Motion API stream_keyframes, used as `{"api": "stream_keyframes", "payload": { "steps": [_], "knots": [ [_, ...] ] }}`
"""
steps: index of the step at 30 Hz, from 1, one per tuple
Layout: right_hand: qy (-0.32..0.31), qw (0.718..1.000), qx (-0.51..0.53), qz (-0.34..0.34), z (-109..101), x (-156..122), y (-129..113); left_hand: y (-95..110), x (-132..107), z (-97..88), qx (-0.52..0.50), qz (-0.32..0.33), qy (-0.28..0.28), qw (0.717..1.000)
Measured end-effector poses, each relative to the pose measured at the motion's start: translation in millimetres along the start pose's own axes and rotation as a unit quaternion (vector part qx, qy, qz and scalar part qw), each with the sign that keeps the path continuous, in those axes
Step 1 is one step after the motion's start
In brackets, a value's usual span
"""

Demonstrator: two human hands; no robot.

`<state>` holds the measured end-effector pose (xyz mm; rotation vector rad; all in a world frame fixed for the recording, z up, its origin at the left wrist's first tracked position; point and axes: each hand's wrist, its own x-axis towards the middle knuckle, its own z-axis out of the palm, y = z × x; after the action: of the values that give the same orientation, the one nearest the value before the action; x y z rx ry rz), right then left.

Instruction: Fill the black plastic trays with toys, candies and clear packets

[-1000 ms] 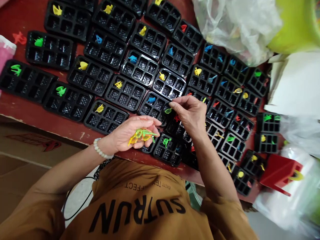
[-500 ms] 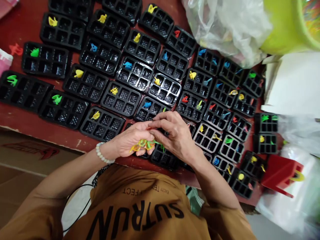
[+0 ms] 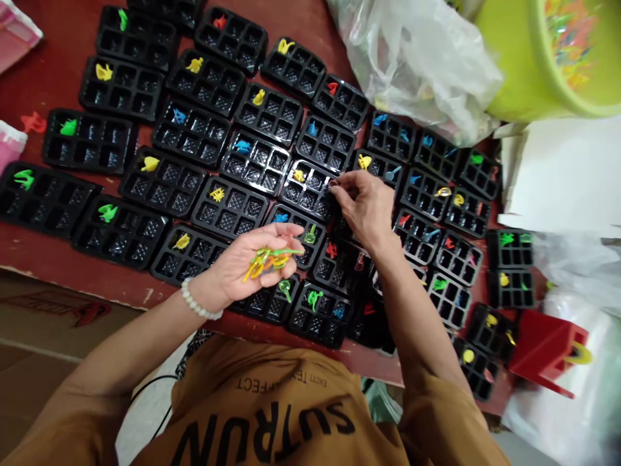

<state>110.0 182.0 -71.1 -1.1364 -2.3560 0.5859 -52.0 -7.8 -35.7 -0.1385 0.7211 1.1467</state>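
Observation:
My left hand (image 3: 242,259), palm up and cupped, holds a bunch of small plastic toys (image 3: 266,262) in yellow, green and orange. My right hand (image 3: 366,207) is closed in a pinch on a small reddish plastic toy (image 3: 333,183), mostly hidden by the fingers, at the right edge of a black compartment tray (image 3: 315,182). A yellow figure (image 3: 299,175) lies in that tray. Just beyond my left fingertips, another tray holds a blue figure (image 3: 280,218) and a clear green toy with a round end and a handle (image 3: 310,234).
Several more black trays (image 3: 165,178) cover the red table (image 3: 63,255), many with one or two coloured toys. A plastic bag (image 3: 422,65) and a lime-green tub (image 3: 528,65) of toys stand at back right. A red box (image 3: 546,353) is at the right edge.
My hands were together over the bunch of toys; now my right hand has moved away, forward and right, to a tray. The left hand stays with the bunch in its palm.

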Motion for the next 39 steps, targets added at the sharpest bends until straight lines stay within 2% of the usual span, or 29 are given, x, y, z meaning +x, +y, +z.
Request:
{"api": "stream_keyframes", "payload": {
  "steps": [3, 6, 8, 12, 15, 18, 20, 21, 24, 27, 30, 33, 36, 39],
  "knots": [
    [0.0, 0.997, 0.059, -0.044, -8, -16, -22, 5, 2, -0.6, -0.021, 0.008, -0.006, 1.0],
    [-0.126, 0.969, 0.185, -0.108, -23, -41, -53, 6, 3, -0.9, -0.033, 0.014, -0.015, 0.999],
    [-0.177, 0.949, 0.219, -0.14, -27, -55, -66, 5, 4, 0.1, -0.032, 0.013, -0.023, 0.999],
    [-0.146, 0.954, 0.217, -0.146, -27, -62, -72, 3, 8, 2.8, -0.017, 0.009, -0.019, 1.0],
    [-0.13, 0.957, 0.218, -0.138, -31, -46, -62, 5, 9, 2.3, -0.013, 0.018, -0.007, 1.0],
    [-0.023, 0.986, 0.129, -0.099, -33, -11, -34, 9, 7, 1.5, -0.017, 0.022, -0.007, 1.0],
    [0.049, 0.995, 0.047, -0.077, -28, 18, -8, 13, 5, 2.2, -0.008, 0.027, -0.005, 1.0],
    [0.064, 0.995, 0.009, -0.072, -24, 32, 6, 14, 4, 3.1, 0.001, 0.029, 0.0, 1.0],
    [0.071, 0.992, -0.086, -0.065, -7, 67, 41, 17, 2, 5.8, 0.031, 0.028, 0.011, 0.999],
    [0.031, 0.987, -0.142, -0.061, 6, 80, 54, 19, 3, 7.2, 0.034, 0.033, 0.014, 0.999],
    [0.007, 0.99, -0.121, -0.071, 9, 67, 36, 23, 6, 7.7, 0.001, 0.039, 0.016, 0.999],
    [-0.005, 0.993, -0.016, -0.12, -3, 35, -5, 29, 12, 7.0, -0.025, 0.023, 0.008, 0.999],
    [-0.13, 0.968, 0.114, -0.183, -23, 3, -47, 32, 17, 5.4, -0.036, 0.019, -0.006, 0.999],
    [-0.224, 0.939, 0.153, -0.213, -32, -13, -67, 29, 20, 4.8, -0.021, 0.021, -0.035, 0.999]
  ]
}}
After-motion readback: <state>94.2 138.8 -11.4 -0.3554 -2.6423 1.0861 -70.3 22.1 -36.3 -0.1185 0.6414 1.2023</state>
